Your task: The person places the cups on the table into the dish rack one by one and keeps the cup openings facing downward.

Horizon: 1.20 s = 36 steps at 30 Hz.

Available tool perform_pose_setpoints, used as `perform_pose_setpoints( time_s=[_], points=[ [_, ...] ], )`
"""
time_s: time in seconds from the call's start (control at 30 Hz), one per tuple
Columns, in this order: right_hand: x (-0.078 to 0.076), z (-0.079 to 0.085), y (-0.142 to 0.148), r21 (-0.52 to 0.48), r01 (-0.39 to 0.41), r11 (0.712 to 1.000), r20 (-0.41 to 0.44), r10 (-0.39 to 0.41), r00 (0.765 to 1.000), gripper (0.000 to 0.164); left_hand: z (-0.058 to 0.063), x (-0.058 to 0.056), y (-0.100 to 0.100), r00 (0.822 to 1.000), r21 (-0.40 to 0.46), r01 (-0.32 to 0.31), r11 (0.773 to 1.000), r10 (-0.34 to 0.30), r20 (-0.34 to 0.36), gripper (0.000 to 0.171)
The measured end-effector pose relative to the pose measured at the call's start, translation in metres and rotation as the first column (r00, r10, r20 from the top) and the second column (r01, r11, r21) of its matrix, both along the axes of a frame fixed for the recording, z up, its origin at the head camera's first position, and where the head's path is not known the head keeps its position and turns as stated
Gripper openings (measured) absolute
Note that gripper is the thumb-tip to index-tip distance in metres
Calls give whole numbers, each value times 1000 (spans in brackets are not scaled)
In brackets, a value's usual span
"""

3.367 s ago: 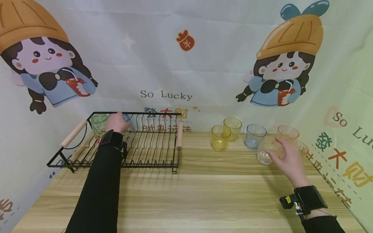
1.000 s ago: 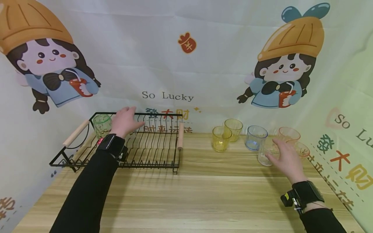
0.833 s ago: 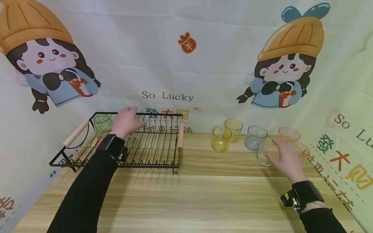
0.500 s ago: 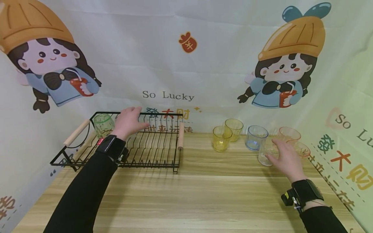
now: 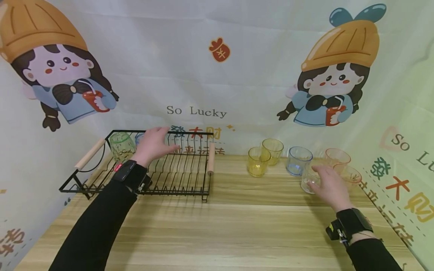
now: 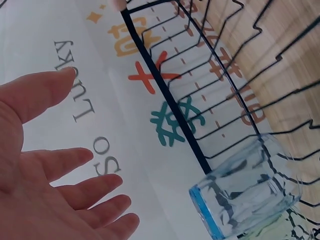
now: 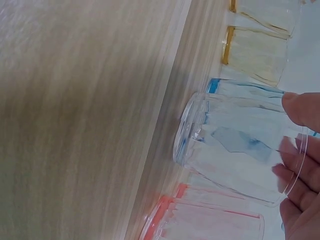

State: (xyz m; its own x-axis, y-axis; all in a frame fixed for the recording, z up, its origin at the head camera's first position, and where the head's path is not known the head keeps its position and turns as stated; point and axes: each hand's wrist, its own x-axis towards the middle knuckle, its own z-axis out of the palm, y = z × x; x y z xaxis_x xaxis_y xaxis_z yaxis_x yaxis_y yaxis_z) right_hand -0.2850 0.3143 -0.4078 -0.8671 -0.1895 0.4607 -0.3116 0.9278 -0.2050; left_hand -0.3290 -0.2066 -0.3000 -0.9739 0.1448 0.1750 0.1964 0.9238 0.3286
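Note:
My left hand hovers over the back of a black wire dish rack, fingers spread and holding nothing. Beside it, partly hidden by the hand in the head view, a blue-rimmed glass leans in the rack. A green glass sits at the rack's left end. On the right, my right hand holds a clear glass near its rim, the thumb on one side and the fingers on the other. That glass stands on the table, in front of another blue-rimmed glass.
Two yellow glasses stand right of the rack. Two pink-rimmed glasses are behind and beside my right hand. Wooden handles flank the rack. A printed cloth hangs behind the wooden table.
My left hand has let go of the blue-rimmed glass in the rack and drifted right, opening its fingers. My right hand has shifted slightly left and lower onto the clear glass.

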Motion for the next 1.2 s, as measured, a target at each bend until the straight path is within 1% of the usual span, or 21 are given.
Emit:
perform_pose_setpoints(
  time_s=[0.13, 0.23, 0.37, 0.53, 0.67, 0.93, 1.2],
  points=[
    [0, -1, -1, 18, -14, 1000, -14, 15, 1000, 48, 0, 3, 5, 999, -6, 34, 999, -34, -19, 74],
    [-1, -1, -2, 32, -20, 999, -5, 20, 1000, 43, -1, 5, 10, 998, -24, 59, 998, -60, -32, 74],
    [-3, -1, -3, 58, -22, 998, -2, 23, 1000, 37, -1, 8, 16, 996, -17, 78, 997, -78, -33, 74],
    [-5, -4, -4, 92, -24, 995, -45, 28, 999, 23, -3, 12, 21, 994, -2, 102, 995, -102, -45, 75],
    [-5, -4, -6, 93, -22, 995, -70, 28, 997, 14, -3, 14, 26, 992, -4, 115, 993, -115, -50, 75],
    [-3, -3, -6, 79, 10, 997, -58, -6, 998, 9, -1, 21, 35, 991, -23, 123, 992, -124, -54, 76],
    [-1, -8, -4, 42, 29, 999, -98, -25, 995, 11, -5, 24, 37, 987, -14, 141, 990, -141, -77, 74]
  ],
)
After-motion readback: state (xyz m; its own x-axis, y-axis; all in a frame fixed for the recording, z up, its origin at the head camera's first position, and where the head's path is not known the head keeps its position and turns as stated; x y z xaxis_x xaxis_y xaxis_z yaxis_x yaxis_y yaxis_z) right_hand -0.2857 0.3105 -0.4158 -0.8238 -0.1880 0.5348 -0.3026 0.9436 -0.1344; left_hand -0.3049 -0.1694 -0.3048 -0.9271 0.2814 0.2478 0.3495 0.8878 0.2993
